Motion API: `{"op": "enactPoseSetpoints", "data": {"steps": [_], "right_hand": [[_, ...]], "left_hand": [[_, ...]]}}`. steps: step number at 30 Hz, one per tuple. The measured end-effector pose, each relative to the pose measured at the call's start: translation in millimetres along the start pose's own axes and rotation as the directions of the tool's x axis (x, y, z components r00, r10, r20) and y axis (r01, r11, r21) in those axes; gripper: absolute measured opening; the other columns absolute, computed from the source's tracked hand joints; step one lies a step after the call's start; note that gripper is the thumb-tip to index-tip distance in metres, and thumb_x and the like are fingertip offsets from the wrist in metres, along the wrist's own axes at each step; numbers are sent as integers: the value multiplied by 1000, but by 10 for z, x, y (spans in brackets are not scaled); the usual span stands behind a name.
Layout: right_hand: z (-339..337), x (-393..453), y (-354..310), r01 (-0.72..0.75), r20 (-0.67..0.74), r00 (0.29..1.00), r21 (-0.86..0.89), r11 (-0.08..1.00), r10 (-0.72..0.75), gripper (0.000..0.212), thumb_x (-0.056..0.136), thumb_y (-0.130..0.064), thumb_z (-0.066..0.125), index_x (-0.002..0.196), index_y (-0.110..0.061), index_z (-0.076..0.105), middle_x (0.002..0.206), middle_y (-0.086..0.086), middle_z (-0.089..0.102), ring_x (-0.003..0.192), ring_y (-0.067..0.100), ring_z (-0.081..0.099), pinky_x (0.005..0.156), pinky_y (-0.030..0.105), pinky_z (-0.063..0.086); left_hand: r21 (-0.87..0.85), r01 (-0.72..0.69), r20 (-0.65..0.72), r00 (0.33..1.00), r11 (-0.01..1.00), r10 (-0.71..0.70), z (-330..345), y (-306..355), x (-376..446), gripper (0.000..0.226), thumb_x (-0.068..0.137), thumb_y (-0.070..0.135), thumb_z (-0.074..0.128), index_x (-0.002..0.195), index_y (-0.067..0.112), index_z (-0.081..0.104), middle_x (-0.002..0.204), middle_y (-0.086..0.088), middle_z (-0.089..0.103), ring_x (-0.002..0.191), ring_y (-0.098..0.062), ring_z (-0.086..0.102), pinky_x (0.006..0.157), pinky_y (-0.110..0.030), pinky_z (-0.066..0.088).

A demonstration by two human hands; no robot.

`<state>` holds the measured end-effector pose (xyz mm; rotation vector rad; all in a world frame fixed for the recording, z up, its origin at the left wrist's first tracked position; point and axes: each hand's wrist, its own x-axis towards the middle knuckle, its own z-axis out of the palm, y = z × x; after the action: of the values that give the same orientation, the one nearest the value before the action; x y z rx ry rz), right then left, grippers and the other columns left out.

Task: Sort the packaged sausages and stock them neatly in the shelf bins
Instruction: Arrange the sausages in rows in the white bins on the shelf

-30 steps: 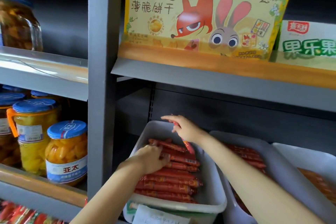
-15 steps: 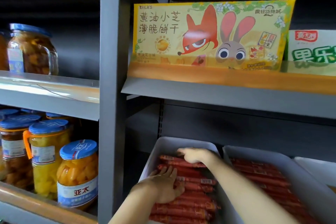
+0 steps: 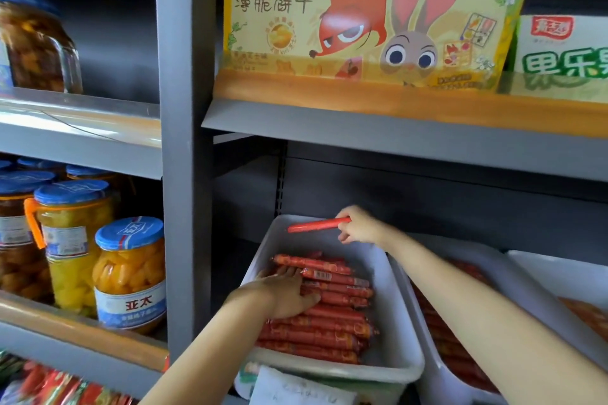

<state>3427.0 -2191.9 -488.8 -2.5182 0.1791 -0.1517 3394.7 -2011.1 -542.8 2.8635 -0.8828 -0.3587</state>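
Note:
A white shelf bin [image 3: 396,332] holds a stack of red packaged sausages [image 3: 329,316] laid crosswise. My left hand [image 3: 286,294] lies flat on the left part of that stack, fingers straight. My right hand [image 3: 358,227] is raised above the back of the bin and pinches one red sausage [image 3: 317,224] by its right end; the sausage sticks out level to the left. A second white bin [image 3: 434,362] to the right also holds red sausages, partly hidden by my right forearm.
A third white bin [image 3: 559,273] sits at the far right. Jars of preserved fruit [image 3: 130,273] fill the left shelf bay past a grey upright post [image 3: 184,141]. A yellow biscuit box [image 3: 371,16] stands on the shelf above. Red packets [image 3: 56,385] lie at the bottom left.
My right hand has lifted off the stack with a single sausage and holds it above the back of the bin. The left hand stays pressed on the stack.

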Motion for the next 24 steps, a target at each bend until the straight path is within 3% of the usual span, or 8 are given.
{"op": "enactPoseSetpoints", "data": {"steps": [2, 5, 7, 10, 13, 18, 21, 24], "right_hand": [[82, 58, 118, 20, -13, 1000, -141, 990, -23, 15, 93, -4, 45, 93, -11, 59, 92, 13, 60, 93, 27, 59, 79, 29, 47], [152, -6, 219, 71, -39, 996, -298, 952, -86, 39, 94, -5, 42, 130, -16, 49, 129, 9, 50, 120, 28, 50, 101, 35, 39], [113, -110, 239, 167, 36, 986, -302, 939, -164, 42, 92, 1, 41, 130, -11, 52, 129, 8, 54, 122, 25, 50, 100, 31, 38], [146, -311, 190, 268, 314, 940, -434, 860, -135, 42, 94, -9, 46, 136, -10, 45, 138, 7, 49, 127, 24, 45, 102, 30, 35], [255, -317, 162, 257, 356, 929, -430, 866, -99, 43, 98, -17, 44, 141, -11, 38, 141, 8, 46, 126, 25, 44, 99, 27, 34], [319, -61, 91, 199, 131, 977, -268, 943, -169, 41, 96, -1, 33, 129, -13, 55, 136, 5, 53, 125, 21, 48, 103, 27, 37], [424, -8, -28, 233, 309, 943, -342, 910, -125, 54, 94, 0, 32, 145, -18, 33, 150, 3, 36, 138, 22, 33, 113, 35, 27], [435, 73, -76, 178, 404, 915, -412, 893, 4, 51, 96, -12, 32, 146, -21, 31, 152, 2, 32, 139, 25, 30, 115, 41, 23]], "left_hand": [[-54, 40, -26, 999, 998, -41, 13, -24, 33, 76, 97, 53, 28, 150, 9, -3, 158, -9, -8, 146, -21, -4, 119, -36, 7], [-113, 115, -47, 992, 987, -121, -2, -13, 13, 81, 98, 48, 31, 147, 3, -14, 156, -16, -14, 146, -27, 0, 118, -32, 10], [-129, 119, -63, 990, 985, -128, -25, 2, -20, 82, 98, 46, 33, 146, 1, -17, 155, -17, -16, 146, -27, -1, 118, -32, 9], [-165, 112, -78, 989, 980, -126, -31, -15, -9, 84, 98, 45, 36, 146, 3, -18, 154, -15, -21, 146, -27, -3, 118, -33, 10], [-114, 87, -36, 995, 990, -91, -18, 2, -14, 81, 98, 47, 35, 148, 6, -14, 155, -13, -22, 146, -25, -6, 119, -33, 8], [-54, 33, 8, 999, 998, -33, -44, 0, -17, 65, 98, 49, 29, 150, 13, 14, 158, -11, 6, 139, -24, 28, 113, -31, 23], [-28, 39, 0, 999, 999, -39, -22, -8, -2, 62, 98, 49, 31, 148, 13, 26, 154, -9, 24, 134, -23, 37, 110, -31, 28], [-21, 32, -89, 995, 999, -34, -23, -48, -10, 50, 98, 43, 35, 138, 13, 42, 142, -9, 43, 126, -23, 46, 104, -29, 34]]}}
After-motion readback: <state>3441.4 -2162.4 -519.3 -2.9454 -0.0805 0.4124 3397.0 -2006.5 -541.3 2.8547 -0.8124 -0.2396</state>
